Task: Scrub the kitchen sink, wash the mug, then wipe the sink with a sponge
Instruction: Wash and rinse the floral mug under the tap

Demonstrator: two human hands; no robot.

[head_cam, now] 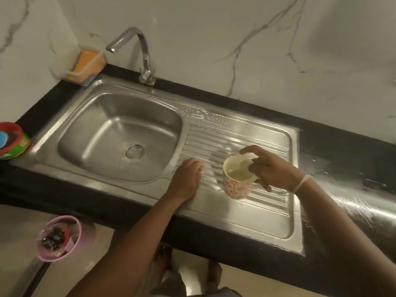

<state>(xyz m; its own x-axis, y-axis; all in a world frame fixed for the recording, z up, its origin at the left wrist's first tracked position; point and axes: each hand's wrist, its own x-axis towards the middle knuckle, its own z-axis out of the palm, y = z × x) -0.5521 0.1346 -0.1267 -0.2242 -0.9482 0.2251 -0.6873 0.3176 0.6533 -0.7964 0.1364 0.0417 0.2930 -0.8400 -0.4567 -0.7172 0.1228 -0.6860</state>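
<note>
At nine o'clock a tub (13, 139) sits on the tabletop (342, 146) edge, and a careless elbow could knock it off. The sponge (86, 61) waits at eleven, behind the sink (120, 136). The left hand (186, 179) rests on the wet drainboard (235, 133), fingers curled, with something pale possibly under them; I cannot tell. Just beside it, at three o'clock, the right hand (269, 169) pinches the mug (236, 179) by its rim; that wet, thin grip could slip and drop it.
</note>
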